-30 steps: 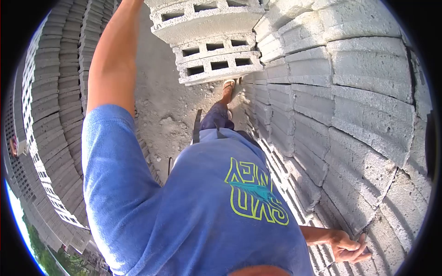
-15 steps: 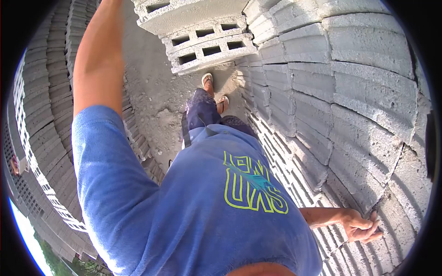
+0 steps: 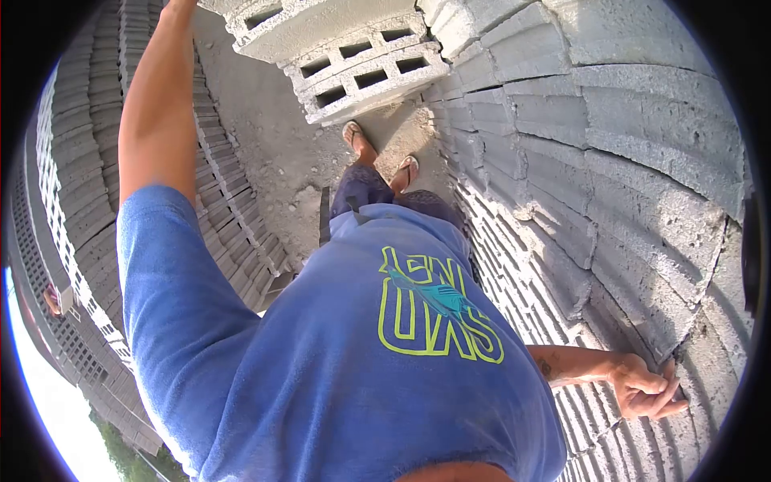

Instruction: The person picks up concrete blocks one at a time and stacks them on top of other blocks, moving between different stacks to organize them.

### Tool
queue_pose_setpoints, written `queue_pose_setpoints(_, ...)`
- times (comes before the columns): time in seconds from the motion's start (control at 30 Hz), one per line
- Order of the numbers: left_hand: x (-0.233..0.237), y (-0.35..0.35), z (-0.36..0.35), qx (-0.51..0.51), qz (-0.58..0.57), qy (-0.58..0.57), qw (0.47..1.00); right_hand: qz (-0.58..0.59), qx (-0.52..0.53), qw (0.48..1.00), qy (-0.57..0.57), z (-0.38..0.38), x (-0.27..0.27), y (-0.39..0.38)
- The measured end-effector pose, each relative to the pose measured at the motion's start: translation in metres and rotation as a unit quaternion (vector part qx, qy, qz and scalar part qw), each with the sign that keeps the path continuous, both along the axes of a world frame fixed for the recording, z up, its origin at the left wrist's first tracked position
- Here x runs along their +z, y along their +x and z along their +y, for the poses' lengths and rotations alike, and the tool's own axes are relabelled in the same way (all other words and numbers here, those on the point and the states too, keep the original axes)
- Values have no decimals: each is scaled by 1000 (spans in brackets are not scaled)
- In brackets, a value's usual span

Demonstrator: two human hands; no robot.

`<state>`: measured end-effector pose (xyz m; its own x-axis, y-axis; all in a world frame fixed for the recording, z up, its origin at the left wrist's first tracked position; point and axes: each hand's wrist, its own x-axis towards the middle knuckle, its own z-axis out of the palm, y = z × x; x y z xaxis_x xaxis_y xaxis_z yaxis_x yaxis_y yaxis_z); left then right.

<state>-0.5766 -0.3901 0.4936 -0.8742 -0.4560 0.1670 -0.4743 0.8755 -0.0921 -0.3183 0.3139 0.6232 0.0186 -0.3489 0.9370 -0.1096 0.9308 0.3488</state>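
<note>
My left arm (image 3: 157, 120) stretches up along the left of the view. Its hand is cut off by the top edge, close to a concrete hollow block (image 3: 269, 20), so its fingers and any contact are hidden. At the lower right, my right hand (image 3: 649, 389) rests by a dark seam in the stacked concrete block wall (image 3: 642, 241). Its fingers are curled against the rough surface. Whatever lies inside them, if anything, cannot be made out. Beyond my feet stands a short pile of hollow blocks (image 3: 369, 78) with rectangular holes facing me.
Dusty ground (image 3: 265, 128) with loose rubble runs between the stacks. Long rows of blocks (image 3: 92, 161) curve along the left. My sandalled feet (image 3: 405, 173) stand close to the front pile. A distant person's hand (image 3: 53, 300) shows at the far left edge.
The view has shifted slightly, so the right wall and right hand sit further right. My left forearm has moved up and left, its hand now at the top edge. My right hand keeps its place on the wall.
</note>
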Motion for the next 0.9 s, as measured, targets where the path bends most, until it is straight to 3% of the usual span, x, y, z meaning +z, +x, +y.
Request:
queue_pose_setpoints(0.1, 0, -2, -2, 1, -1, -4, 1000, 16, -21, 1000, 9, -2, -2, -6)
queue_pose_setpoints(0.23, 0, 3, -3, -29, 11, 6, 999, -9, 15, 997, -71, -11, -5, -8)
queue_pose_setpoints(0.67, 13, 14, -3, -42, -42, 15, 998, 58, -127, 988, 60, 11, 4, -11)
queue_pose_setpoints(0.73, -6, 3, -13, -58, -56, 10, 997, 64, -157, 984, 63, 5, 5, -11)
queue_pose_setpoints(0.77, -37, -12, -43, -145, 113, -136, 974, 47, -151, 984, 79, 24, 7, -11)
queue_pose_setpoints(0.8, -60, -23, -57, -224, 279, -265, 896, 44, -165, 981, 97, 45, 8, -8)
queue_pose_setpoints(0.87, -34, -18, -42, -100, 28, -92, 990, 47, -205, 967, 142, 73, 11, -5)
queue_pose_setpoints(0.9, -40, -25, -48, -101, 26, -96, 990, 55, -231, 957, 169, 78, 14, -4)
